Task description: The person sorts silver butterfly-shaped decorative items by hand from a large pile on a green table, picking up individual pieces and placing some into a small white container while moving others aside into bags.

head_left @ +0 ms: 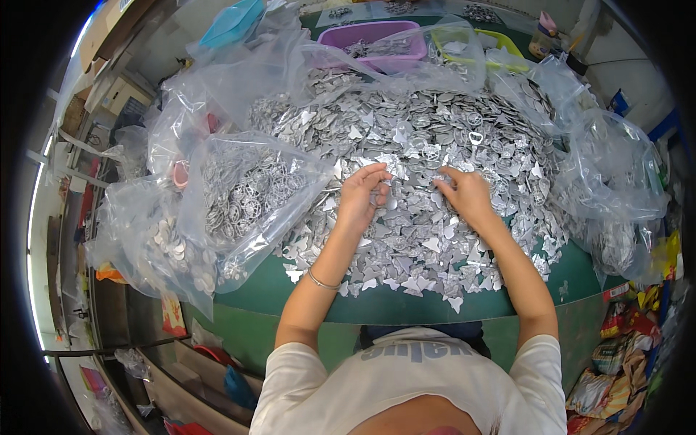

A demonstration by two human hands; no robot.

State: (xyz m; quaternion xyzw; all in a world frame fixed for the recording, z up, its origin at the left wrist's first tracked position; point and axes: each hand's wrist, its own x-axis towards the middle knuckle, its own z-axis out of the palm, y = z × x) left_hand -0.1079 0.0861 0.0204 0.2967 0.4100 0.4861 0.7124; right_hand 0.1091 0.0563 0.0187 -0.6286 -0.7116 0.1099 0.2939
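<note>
A broad heap of flat silver metal pieces (428,243) lies on the green table (391,308), many of them butterfly-like in outline. Over its middle, my left hand (362,194) has its fingers curled inward. Whatever those fingers hold is too small to make out. My right hand (467,196) faces it a short way to the right, thumb and forefinger bent toward each other over the pieces. A small bit may be between these fingertips, but I cannot make it out. A bottle-opener-shaped piece (475,138) lies on the heap beyond my right hand.
Left of the heap lies a clear plastic bag (254,196) of ring-like metal parts. More plastic bags (612,167) stand at the right. A purple basket (373,34) and a yellow-green basket (500,45) are at the back. Shelving boards (192,384) stand lower left, colourful packets (612,362) lower right.
</note>
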